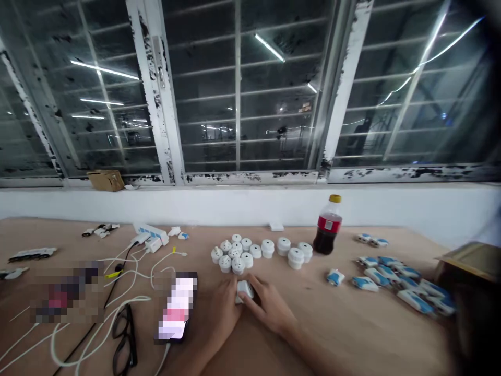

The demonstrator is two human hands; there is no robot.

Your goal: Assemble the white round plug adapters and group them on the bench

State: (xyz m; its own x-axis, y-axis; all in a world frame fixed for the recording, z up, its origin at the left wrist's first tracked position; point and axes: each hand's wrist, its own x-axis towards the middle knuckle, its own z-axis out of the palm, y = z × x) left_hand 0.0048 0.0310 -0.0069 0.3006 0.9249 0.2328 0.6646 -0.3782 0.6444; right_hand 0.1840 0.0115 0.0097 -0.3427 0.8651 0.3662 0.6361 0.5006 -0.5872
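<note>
**Two hands close on a small white block at the table's lower middle**

From where I stand, the white block (245,291) sits just below the centre of the frame, pinched between two bare hands. The left hand (226,300) presses against its left side, fingers curled in. The right hand (270,302) grips it from the other side, thumb laid across its near edge and pointing to the upper left, forefinger reaching over toward its far end. A pale, flat face of the block looks up; its long axis I cannot tell, since the fingers cover part of it and it is small.

Just beyond the hands, a cluster of round white pieces (235,251) stands on the brown table (313,324), with more round ones trailing to the right toward an upright, dark-filled bottle (327,230) with a yellow cap. Blue-and-white pieces (415,301) lie scattered at the lower right, several with their long axes slanting down to the right.

To the left of the hands, a lit phone (178,307) lies with its top end tilted right. Beside it are black glasses (126,342) and looping white cables (84,363).
</note>
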